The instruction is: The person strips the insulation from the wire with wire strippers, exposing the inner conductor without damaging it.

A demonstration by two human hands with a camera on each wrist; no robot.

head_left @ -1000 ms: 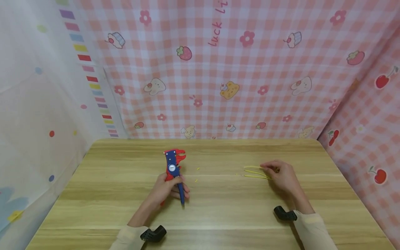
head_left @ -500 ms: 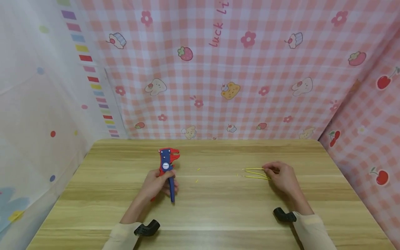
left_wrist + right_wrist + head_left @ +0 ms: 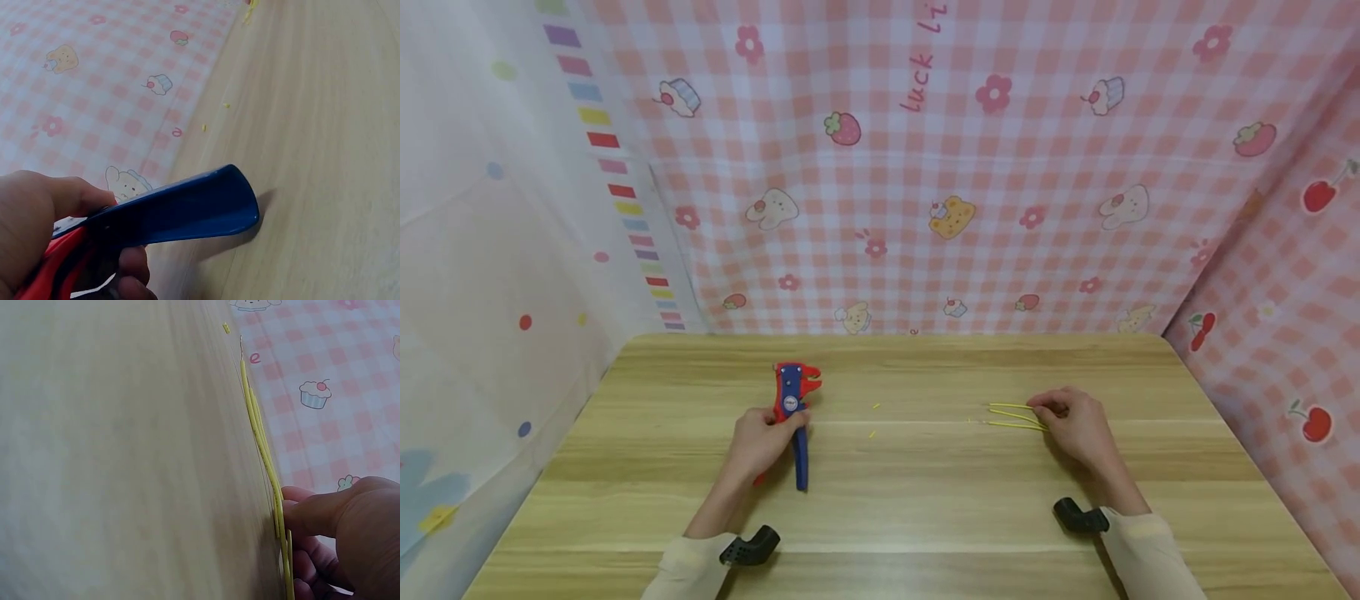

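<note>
My left hand (image 3: 762, 440) grips red and blue wire strippers (image 3: 790, 390), jaw end toward the back of the table. In the left wrist view the blue handle (image 3: 187, 209) sticks out past the thumb, fingertips curled beneath and a shadow falling on the tabletop. Over at the right, my right hand (image 3: 1077, 425) pinches at a group of yellow wires (image 3: 1017, 426) that lie along the table, pointing left. Seen from the right wrist, thumb and fingers meet at the wires (image 3: 267, 462); one has a bare metal end (image 3: 242, 347). The palm hides part of them.
Two small yellow insulation scraps (image 3: 876, 406) lie mid-table between the hands, and another scrap (image 3: 226, 328) is just past the wire tips. A pink checked cloth (image 3: 880, 167) hangs behind the wooden table (image 3: 917, 508), with more cloth at both sides.
My left hand has moved left with the wire strippers, and its fingers are now less visible beneath the tool. The right hand and the yellow wires have barely shifted.
</note>
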